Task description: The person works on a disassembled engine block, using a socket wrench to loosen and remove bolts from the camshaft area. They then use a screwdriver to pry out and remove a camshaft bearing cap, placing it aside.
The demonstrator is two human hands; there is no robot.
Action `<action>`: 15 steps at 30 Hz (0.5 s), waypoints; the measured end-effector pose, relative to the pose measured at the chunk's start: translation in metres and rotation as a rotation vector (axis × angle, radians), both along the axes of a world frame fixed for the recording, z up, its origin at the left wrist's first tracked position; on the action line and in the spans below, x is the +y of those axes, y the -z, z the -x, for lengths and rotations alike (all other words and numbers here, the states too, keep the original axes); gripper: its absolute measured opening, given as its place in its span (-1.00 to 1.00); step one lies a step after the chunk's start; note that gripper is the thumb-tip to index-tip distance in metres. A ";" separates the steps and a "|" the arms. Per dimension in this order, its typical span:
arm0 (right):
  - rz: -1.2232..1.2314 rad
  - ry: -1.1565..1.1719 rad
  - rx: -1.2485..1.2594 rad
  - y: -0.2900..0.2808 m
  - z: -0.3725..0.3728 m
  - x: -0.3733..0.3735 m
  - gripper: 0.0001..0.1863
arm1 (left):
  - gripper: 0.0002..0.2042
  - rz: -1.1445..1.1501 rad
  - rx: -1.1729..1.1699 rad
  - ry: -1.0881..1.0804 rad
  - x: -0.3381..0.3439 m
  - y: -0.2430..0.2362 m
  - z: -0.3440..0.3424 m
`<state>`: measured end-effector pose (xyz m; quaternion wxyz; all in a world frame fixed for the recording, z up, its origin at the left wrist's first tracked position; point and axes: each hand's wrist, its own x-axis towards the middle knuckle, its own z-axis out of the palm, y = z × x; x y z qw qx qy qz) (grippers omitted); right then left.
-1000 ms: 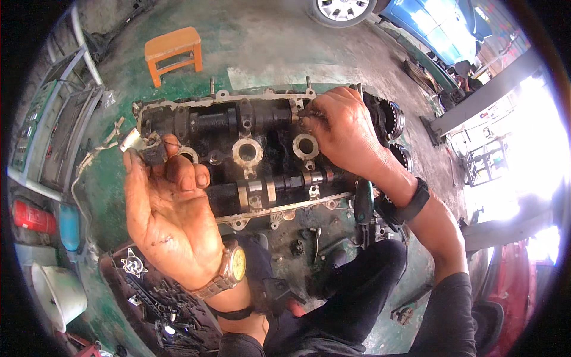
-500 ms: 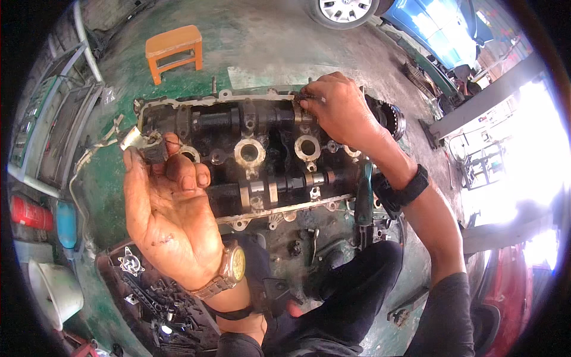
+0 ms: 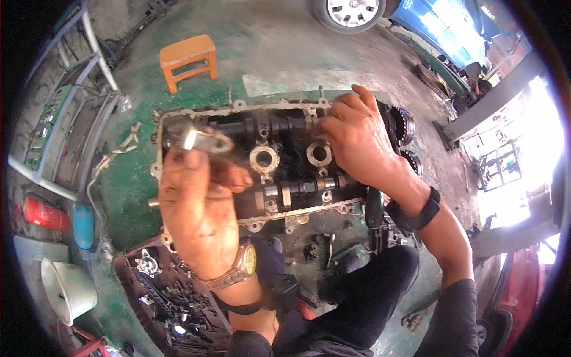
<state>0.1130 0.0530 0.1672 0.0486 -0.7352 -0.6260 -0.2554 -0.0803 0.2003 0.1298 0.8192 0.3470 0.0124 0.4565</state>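
In front of me lies an engine cylinder head (image 3: 250,225) with two dark camshafts (image 3: 300,185) running left to right and round plug holes between them. My left hand (image 3: 199,220), raised over its left part, pinches a small metal camshaft bearing cap (image 3: 213,143) with a shiny curved face; motion blurs it. On the far camshaft, right of the middle, my right hand (image 3: 361,134) reaches down with thumb and fingers curled together. Whatever those fingertips grip is hidden.
A tray of loose parts (image 3: 134,291) sits at the lower left. An orange stool (image 3: 187,52) stands beyond the cylinder head. A red cylinder (image 3: 44,214), a blue bottle (image 3: 83,226) and a white bucket (image 3: 68,291) line the left. A blue car (image 3: 443,33) is at the far right.
My left hand has turned and moved right over the cylinder head, bringing the cap's shiny face into view. My right hand stays at the far camshaft, with one finger now lifted. The whole view has shifted slightly.
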 end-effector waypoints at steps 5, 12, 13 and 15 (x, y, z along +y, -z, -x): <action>-0.221 0.003 0.359 -0.016 0.019 -0.032 -0.84 | -0.71 -0.041 -0.056 0.152 -0.016 -0.005 -0.001; -0.642 0.140 0.785 -0.002 0.042 -0.121 -0.81 | -0.67 -0.108 0.091 0.194 -0.028 -0.009 -0.008; -0.749 0.171 0.829 0.004 0.041 -0.134 -0.80 | -0.67 -0.128 0.109 0.171 -0.029 -0.009 -0.011; -0.997 0.310 1.115 0.018 0.038 -0.161 -0.76 | -0.71 -0.123 0.189 0.075 -0.036 -0.010 -0.012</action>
